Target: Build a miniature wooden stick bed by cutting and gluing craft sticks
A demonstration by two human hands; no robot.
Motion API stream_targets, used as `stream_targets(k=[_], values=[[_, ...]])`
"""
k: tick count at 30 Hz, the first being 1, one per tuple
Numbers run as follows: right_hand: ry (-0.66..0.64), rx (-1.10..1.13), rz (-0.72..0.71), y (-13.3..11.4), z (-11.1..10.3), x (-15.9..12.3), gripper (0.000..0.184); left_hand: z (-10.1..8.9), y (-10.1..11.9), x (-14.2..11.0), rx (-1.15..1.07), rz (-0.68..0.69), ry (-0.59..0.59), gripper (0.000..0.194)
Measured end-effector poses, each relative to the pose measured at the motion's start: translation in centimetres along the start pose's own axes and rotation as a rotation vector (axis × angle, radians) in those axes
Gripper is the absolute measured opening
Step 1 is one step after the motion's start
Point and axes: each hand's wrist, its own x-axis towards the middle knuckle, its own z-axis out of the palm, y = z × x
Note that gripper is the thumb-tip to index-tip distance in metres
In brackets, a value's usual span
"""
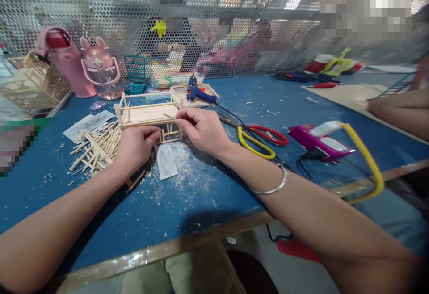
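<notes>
A small wooden stick frame model [147, 115] stands on the blue table [187, 195] in front of me. My left hand [136, 146] is curled closed at the model's lower front, its fingers pinched against a small stick part by the frame's leg. My right hand [201, 128] is closed in a pinch on a thin wooden stick [170, 116], held against the model's right front edge. A silver bangle [273, 182] sits on my right wrist. A pile of loose wooden sticks [97, 149] lies just left of my left hand.
A blue glue gun [199, 94] rests on a second wooden frame behind the model. Yellow and red handled scissors [259, 140], a magenta tool [318, 140] with a yellow loop, a paper slip [166, 161], pink containers [83, 64] and another person's arm [400, 108] lie around.
</notes>
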Motion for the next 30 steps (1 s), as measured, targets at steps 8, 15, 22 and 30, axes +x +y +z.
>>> stream_targets(k=[8,15,22,30], values=[[-0.005,0.01,0.006,-0.12,0.05,0.03,0.014,0.1,-0.31,0.0,0.024,0.011,0.011,0.028],[-0.008,0.017,0.005,-0.02,0.13,0.04,0.013,0.03,-0.23,-0.06,0.044,0.017,0.008,0.03],[-0.01,0.013,0.013,-0.05,0.13,0.05,0.013,-0.01,-0.26,-0.07,0.038,0.014,0.0,0.029],[0.04,0.037,0.011,0.15,-0.21,0.0,0.011,-0.28,-0.58,-0.05,0.073,0.017,-0.038,0.033]])
